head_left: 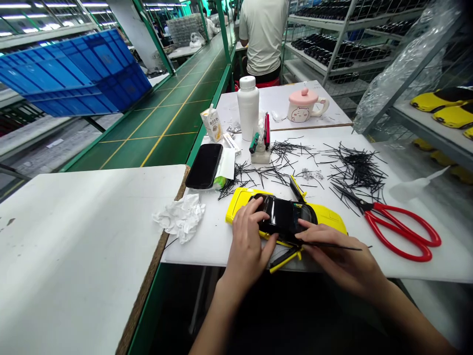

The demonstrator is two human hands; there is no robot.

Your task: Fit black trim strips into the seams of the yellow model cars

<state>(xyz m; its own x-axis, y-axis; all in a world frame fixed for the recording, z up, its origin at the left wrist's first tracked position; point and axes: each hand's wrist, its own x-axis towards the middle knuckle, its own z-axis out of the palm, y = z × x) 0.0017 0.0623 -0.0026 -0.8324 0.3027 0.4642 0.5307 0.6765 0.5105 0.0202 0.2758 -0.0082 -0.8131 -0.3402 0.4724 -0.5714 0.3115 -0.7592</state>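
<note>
A yellow toy car with a black roof lies on the white table, its two doors swung out. My left hand rests over the rear part of the car, fingers apart on the roof and side. A thin black strip is pinched between the fingers of my right hand, at the near side of the car by the open door. Beyond the car are loose black strips in piles. Red-handled scissors lie to the right of the car.
A black phone, crumpled tissue, white bottle, pen holder and pink-lidded mug stand or lie around. A green conveyor runs at the left, below a blue crate. A person sits ahead.
</note>
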